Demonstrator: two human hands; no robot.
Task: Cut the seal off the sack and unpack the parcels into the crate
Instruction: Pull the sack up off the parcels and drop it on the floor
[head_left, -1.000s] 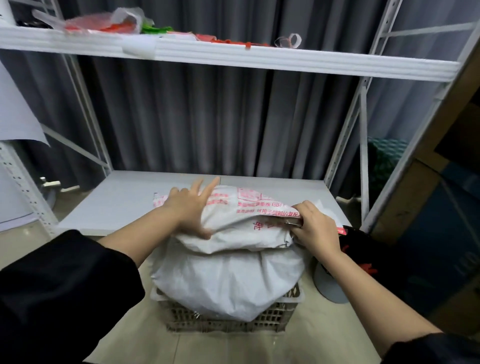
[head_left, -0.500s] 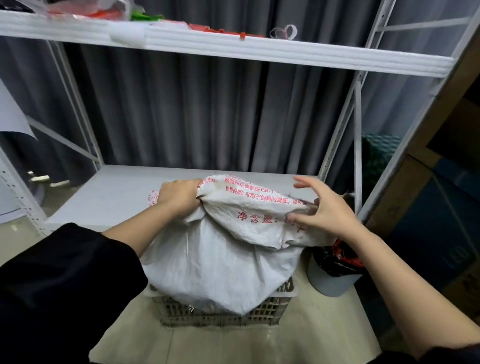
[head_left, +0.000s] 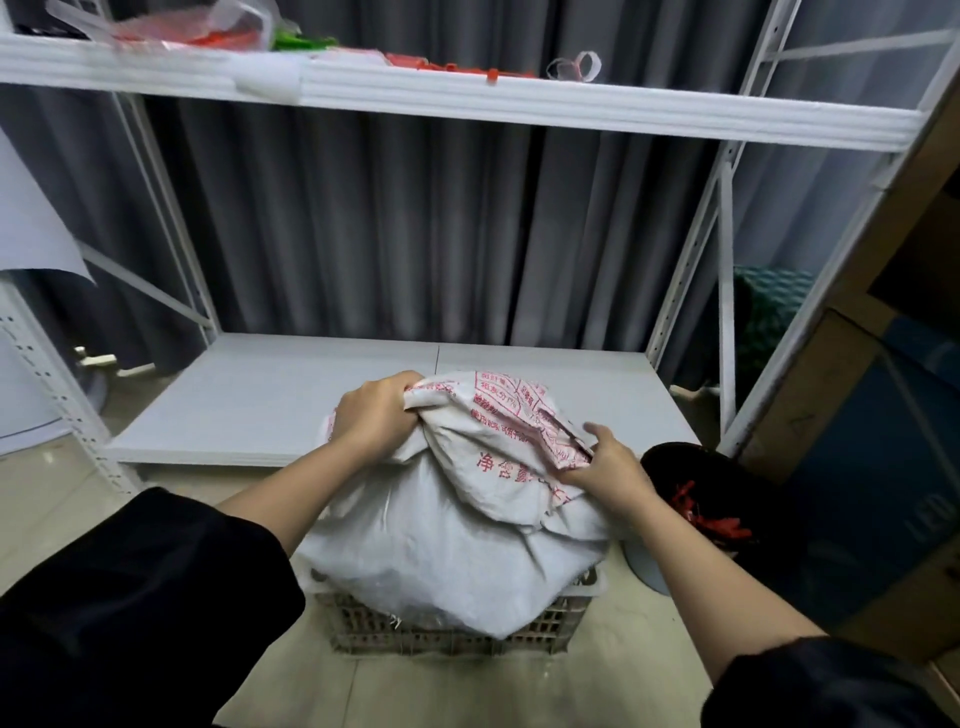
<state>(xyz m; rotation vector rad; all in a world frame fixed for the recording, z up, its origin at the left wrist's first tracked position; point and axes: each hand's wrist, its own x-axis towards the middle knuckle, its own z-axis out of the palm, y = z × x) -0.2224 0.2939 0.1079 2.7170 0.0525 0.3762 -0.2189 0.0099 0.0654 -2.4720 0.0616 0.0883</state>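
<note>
A full white woven sack (head_left: 447, 551) with red print sits in a beige slotted crate (head_left: 447, 631) on the floor. My left hand (head_left: 376, 418) is clenched on the bunched cloth at the sack's top left. On the right side of the folded top flap, my right hand (head_left: 602, 462) grips the cloth, and a thin dark metal tool (head_left: 563, 428) pokes out of it over the print. No parcels show; the sack hides the crate's inside.
A low white shelf board (head_left: 291, 400) lies just behind the crate. An upper shelf (head_left: 467, 101) holds red and green plastic bits. Right of the crate stands a black-lined bin (head_left: 696, 499) with red seals. Cardboard boxes (head_left: 883, 415) crowd the right.
My left hand went from flat on the sack to a fist on the bunched top. My right hand opened briefly, then closed on the flap lower down. The flap has been pulled up.
</note>
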